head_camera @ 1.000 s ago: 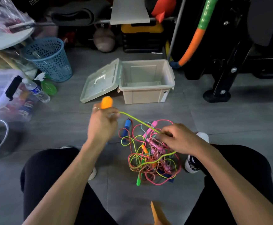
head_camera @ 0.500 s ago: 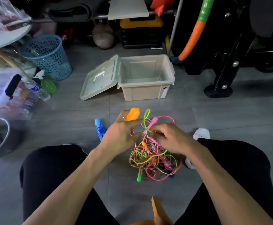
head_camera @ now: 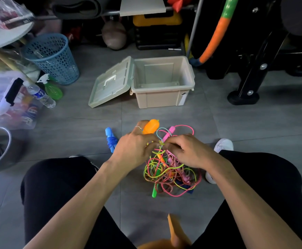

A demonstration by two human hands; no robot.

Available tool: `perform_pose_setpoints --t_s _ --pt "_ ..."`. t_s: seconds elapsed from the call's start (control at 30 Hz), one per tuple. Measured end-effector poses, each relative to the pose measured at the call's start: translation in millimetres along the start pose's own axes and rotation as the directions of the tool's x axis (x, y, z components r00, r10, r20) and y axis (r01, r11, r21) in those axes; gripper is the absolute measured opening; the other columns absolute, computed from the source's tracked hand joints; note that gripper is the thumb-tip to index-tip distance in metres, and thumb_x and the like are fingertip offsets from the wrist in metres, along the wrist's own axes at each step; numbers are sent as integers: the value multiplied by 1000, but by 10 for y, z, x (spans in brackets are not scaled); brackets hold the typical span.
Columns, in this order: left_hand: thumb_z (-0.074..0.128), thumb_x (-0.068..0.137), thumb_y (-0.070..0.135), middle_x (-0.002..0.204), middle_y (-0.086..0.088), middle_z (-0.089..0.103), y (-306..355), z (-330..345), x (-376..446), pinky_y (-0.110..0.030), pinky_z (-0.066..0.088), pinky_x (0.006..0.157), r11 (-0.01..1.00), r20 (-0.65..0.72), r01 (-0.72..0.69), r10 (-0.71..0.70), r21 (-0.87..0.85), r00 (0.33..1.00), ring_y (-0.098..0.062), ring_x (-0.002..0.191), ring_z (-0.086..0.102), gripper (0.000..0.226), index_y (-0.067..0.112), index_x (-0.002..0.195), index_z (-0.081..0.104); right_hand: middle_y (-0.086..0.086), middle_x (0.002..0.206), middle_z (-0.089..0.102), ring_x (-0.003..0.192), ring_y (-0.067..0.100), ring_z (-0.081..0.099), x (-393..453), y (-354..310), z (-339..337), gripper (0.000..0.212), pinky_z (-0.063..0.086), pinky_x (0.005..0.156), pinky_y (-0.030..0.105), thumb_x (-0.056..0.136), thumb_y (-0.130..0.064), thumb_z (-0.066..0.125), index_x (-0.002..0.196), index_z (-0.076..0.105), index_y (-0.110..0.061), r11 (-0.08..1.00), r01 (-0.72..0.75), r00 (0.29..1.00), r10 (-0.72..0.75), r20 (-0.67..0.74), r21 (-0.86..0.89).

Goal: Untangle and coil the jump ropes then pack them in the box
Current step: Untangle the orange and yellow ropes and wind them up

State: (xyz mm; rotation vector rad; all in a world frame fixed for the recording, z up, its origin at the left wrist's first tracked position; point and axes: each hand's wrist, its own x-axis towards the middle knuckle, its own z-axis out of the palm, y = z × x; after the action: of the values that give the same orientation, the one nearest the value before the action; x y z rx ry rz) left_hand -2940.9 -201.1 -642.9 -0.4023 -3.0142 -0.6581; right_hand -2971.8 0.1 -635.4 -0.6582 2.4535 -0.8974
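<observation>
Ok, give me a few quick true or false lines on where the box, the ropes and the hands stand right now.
1. The box is open, its lid swung out to the side. True.
2. A coiled rope already lies inside the box. False: the inside that shows holds no rope.
3. The left hand holds the orange handle. True.
4. The blue jump rope is still caught in the tangle. False: it lies bundled on the floor, apart from the tangle.
5. The right hand rests idle on the knee. False: its fingers pinch cords at the top of the tangle.
</observation>
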Motion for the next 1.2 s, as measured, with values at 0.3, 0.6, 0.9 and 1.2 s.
perform_pose_setpoints --t_s 0.3,0.6,0.9,1.2 --pt "58 86 19 114 -11 45 -485 -149 123 -34 45 63 830 -23 546 -547 116 837 -33 69 54 11 22 87 68 -17 55 57 47 6 50 -90 124 -82 29 33 47 29 99 -27 48 73 60 -23 998 -48 984 41 -171 -35" --pt "81 77 27 97 3 56 -140 -99 14 -9 37 68 931 42 81 -71 -357 997 -3 81 52 35 34 109 72 -2 59 51 53 16 45 -3 -61 7 25 36 53 36 101 -24 52 77 60 -23 979 179 962 -152 -229 101" --pt "72 83 23 114 -4 56 -342 -225 78 -29 47 74 908 -240 359 -406 -218 882 -18 86 57 8 29 87 76 -3 45 43 43 11 38 -81 95 -57 47 32 49 33 95 -39 56 55 45 -15 995 -100 987 98 -127 -5" --pt "69 82 31 109 -9 56 -390 -144 33 -31 51 80 826 243 563 -544 -9 803 -27 89 60 23 26 104 71 -24 57 55 49 4 48 -81 -43 -96 35 33 50 16 101 -17 50 67 52 -28 987 113 952 -73 -297 118"
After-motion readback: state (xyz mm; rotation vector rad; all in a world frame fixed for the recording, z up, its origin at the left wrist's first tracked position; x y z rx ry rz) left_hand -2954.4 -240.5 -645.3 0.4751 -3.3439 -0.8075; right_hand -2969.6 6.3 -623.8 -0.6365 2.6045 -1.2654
